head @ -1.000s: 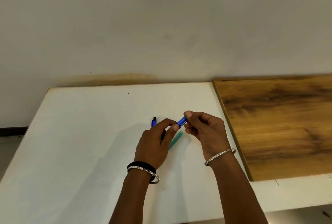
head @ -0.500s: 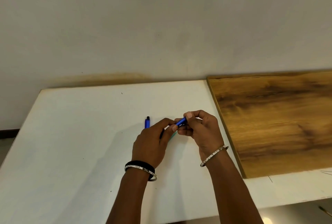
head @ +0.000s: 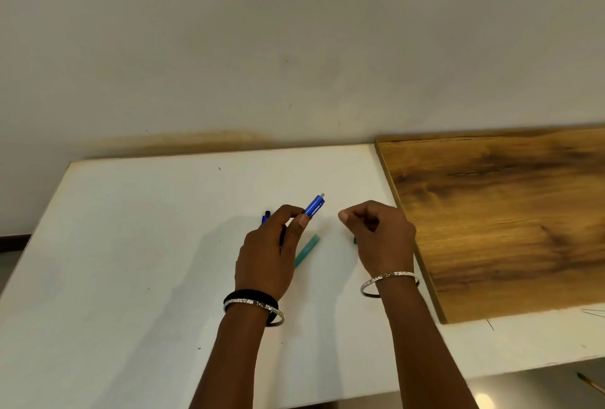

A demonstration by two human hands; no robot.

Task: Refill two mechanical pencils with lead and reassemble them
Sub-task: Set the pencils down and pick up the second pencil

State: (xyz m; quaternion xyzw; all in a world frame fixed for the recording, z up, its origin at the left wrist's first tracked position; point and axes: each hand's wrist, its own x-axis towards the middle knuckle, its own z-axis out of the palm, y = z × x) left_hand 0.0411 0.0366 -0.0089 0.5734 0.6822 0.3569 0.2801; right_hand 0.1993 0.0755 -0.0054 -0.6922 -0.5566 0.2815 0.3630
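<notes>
White table (head: pixel 131 244): teal pencil (head: pixel 306 251), wood board (head: pixel 507 218) on it.

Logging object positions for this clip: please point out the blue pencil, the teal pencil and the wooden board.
blue pencil (head: pixel 313 207), head view, on the barrel just above the left hand's fingertips
teal pencil (head: pixel 307 250), head view, mid-barrel, lying on the table
wooden board (head: pixel 510 218), head view, middle of its top face
</notes>
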